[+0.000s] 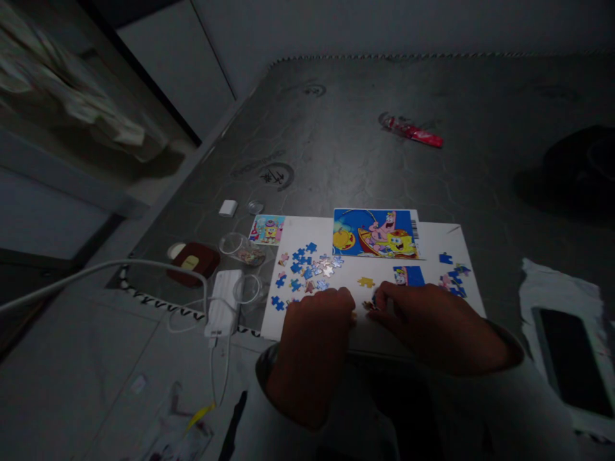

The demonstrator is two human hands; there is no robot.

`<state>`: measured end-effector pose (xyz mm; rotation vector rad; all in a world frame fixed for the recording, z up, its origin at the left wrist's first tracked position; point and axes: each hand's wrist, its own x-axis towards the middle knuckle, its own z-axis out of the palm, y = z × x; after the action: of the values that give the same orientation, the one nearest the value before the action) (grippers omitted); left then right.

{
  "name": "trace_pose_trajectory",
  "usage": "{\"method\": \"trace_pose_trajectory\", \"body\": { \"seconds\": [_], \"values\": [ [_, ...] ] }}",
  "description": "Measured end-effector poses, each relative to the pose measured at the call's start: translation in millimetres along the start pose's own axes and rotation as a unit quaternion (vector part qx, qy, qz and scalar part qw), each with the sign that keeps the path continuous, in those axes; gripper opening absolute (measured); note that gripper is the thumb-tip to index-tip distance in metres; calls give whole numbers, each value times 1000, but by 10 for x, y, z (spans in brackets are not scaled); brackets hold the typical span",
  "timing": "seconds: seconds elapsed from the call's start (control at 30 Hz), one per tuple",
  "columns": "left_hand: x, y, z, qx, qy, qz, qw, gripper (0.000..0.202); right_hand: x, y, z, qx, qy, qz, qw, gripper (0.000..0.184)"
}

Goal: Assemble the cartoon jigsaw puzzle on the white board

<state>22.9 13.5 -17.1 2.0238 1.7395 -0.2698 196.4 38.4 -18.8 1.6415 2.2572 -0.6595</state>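
Over a white board (319,229) my right hand (423,317) is closed, thumb and forefinger pinched on a small dark jigsaw piece (373,303). Beside it my left hand (319,323) is curled with the back of the hand toward me; its fingertips are hidden, so what it holds I cannot make out. A loose yellow jigsaw piece (366,282) lies just beyond both hands. Several mostly blue pieces (302,264) are spread at the left, and others (454,280) cluster at the right. A partly joined section (408,276) lies beyond my right hand, below a cartoon picture card (375,232).
Left of the board are clear plastic containers (234,244), a small cartoon card (267,230), a white power bank (223,301) with cables, and a brown case (195,264). A phone (571,358) lies at the right. Farther back is a red wrapper (418,132).
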Motion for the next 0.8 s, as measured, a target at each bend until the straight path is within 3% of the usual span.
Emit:
{"method": "trace_pose_trajectory", "body": {
  "seconds": [0.47, 0.7, 0.8],
  "values": [
    [-3, -32, 56, 12, 64, 56, 996, 9, -10, 53, 22, 1, 29, -8, 1000, 18],
    [-50, -31, -3, -11, 52, -2, 999, 14, 1, 72, 35, -1, 19, 1, 1000, 18],
    [-42, -30, -8, -9, 47, 10, 999, 16, 4, 63, 46, -6, 22, -1, 1000, 17]
  ]
}}
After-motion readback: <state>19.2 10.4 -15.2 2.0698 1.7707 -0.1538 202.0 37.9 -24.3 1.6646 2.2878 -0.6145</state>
